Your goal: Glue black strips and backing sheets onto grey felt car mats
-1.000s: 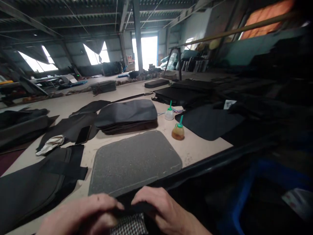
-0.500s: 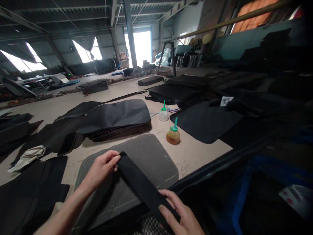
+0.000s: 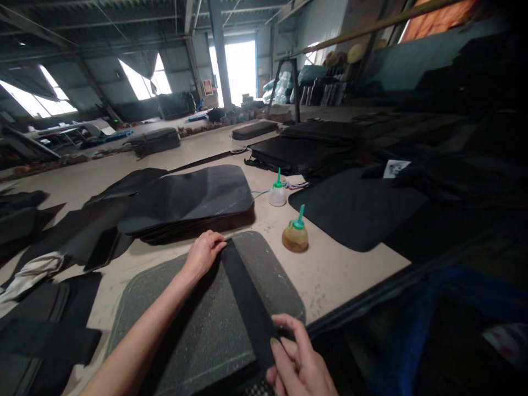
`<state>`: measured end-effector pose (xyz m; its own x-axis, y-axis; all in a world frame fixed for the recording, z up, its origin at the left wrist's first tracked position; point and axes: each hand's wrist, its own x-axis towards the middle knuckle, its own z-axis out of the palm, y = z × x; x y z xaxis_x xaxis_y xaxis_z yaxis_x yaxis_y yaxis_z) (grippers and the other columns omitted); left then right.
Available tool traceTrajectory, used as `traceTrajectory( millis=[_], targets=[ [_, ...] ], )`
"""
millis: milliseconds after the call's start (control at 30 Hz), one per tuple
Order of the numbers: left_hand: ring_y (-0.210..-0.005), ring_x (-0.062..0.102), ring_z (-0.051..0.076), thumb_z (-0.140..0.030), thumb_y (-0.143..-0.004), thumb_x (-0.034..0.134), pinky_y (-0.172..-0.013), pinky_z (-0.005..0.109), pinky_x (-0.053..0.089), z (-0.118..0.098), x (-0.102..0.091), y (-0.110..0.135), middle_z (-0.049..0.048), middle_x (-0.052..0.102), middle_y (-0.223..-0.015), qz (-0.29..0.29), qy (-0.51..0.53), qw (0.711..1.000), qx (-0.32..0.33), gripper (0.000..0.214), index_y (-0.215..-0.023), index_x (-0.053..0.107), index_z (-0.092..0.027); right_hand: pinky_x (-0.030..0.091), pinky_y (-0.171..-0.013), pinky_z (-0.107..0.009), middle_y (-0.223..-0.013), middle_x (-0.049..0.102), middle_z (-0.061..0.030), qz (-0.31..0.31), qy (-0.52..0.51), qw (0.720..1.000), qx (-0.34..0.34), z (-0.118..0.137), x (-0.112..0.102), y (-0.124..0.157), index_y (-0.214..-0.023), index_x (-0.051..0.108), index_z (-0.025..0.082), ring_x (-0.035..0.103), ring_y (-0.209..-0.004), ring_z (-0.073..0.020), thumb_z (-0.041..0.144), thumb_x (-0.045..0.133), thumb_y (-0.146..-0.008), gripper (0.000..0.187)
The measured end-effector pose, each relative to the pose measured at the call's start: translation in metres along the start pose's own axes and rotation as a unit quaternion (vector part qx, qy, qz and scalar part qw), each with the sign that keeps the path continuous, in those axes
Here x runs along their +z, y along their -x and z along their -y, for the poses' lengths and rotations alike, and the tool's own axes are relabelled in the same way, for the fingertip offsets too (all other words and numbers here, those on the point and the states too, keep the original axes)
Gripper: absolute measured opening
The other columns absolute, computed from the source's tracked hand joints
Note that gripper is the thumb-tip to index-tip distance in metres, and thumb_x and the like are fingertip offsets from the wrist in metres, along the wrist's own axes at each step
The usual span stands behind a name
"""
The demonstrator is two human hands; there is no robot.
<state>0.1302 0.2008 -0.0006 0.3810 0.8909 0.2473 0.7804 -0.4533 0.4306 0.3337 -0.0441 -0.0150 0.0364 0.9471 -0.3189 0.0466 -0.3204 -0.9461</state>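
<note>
A long black strip of fabric or leather point(image 3: 246, 294) stretches between my hands over a dark grey rounded board point(image 3: 193, 324). My left hand point(image 3: 205, 253) pinches its far end near the board's back edge. Nearer to me, my right hand point(image 3: 299, 355) grips the strip's lower end by the board's right front, thumb on top. Beyond the board's right corner stands a squeeze bottle with amber liquid point(image 3: 295, 236) and a green spout. A clear squeeze bottle point(image 3: 278, 195), also green-tipped, stands just behind it.
Behind the board lies a stack of black rounded panels point(image 3: 190, 192). A phone point(image 3: 102, 248), a pale cloth point(image 3: 33, 275) and dark pieces point(image 3: 45, 330) lie at left. Another black panel point(image 3: 355, 206) is at right. The table edge point(image 3: 350, 300) runs along the right, with blue material point(image 3: 421, 324) below.
My left hand has moved forward and right with the strip's far end, now down at the board's back edge. The strip lies steeper in view; my right hand keeps hold of the near end.
</note>
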Motion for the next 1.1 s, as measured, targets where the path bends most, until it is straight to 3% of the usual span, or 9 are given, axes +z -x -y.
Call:
traceTrajectory(
  millis=[300, 567, 733, 1100],
  targets=[
    [-0.093, 0.065, 0.021, -0.023, -0.089, 0.070, -0.083, 0.032, 0.048, 0.014, 0.018, -0.021, 0.0034, 0.070, -0.096, 0.008, -0.023, 1.000, -0.015, 0.009, -0.098, 0.068, -0.023, 0.040, -0.045, -0.023, -0.062, 0.061, 0.0043, -0.009, 0.006, 1.000, -0.015, 0.000, 0.002, -0.014, -0.128, 0.041, 0.020, 0.054, -0.043, -0.0126, 0.069, 0.043, -0.096, 0.059],
    [-0.095, 0.062, 0.021, -0.021, -0.089, 0.071, -0.083, 0.033, 0.047, 0.014, 0.020, -0.020, 0.0036, 0.068, -0.095, -0.002, -0.041, 0.999, 0.018, 0.011, -0.099, 0.066, -0.024, 0.045, -0.048, -0.023, -0.067, 0.063, 0.0032, 0.040, 0.051, 0.998, -0.026, -0.012, -0.004, -0.020, -0.128, 0.038, 0.020, 0.057, -0.046, -0.0129, 0.062, 0.038, -0.101, 0.049],
    [-0.095, 0.059, 0.022, -0.020, -0.090, 0.069, -0.084, 0.033, 0.045, 0.012, 0.018, -0.017, 0.0040, 0.068, -0.096, -0.002, -0.061, 0.997, 0.036, 0.011, -0.099, 0.066, -0.023, 0.048, -0.053, -0.023, -0.068, 0.064, 0.0034, 0.018, 0.061, 0.996, -0.058, -0.002, -0.002, -0.013, -0.125, 0.040, 0.021, 0.059, -0.050, -0.0132, 0.049, 0.041, -0.104, 0.036],
    [-0.106, 0.051, 0.027, -0.031, -0.101, 0.052, -0.084, 0.037, 0.040, 0.003, 0.021, -0.011, 0.0082, 0.064, -0.109, 0.021, -0.185, 0.981, 0.062, 0.021, -0.104, 0.070, -0.023, 0.043, -0.055, -0.022, -0.061, 0.059, 0.0069, 0.001, 0.156, 0.982, -0.110, -0.001, -0.001, -0.010, -0.116, 0.046, 0.021, 0.061, -0.055, -0.0137, 0.033, 0.044, -0.102, 0.019]
  ],
)
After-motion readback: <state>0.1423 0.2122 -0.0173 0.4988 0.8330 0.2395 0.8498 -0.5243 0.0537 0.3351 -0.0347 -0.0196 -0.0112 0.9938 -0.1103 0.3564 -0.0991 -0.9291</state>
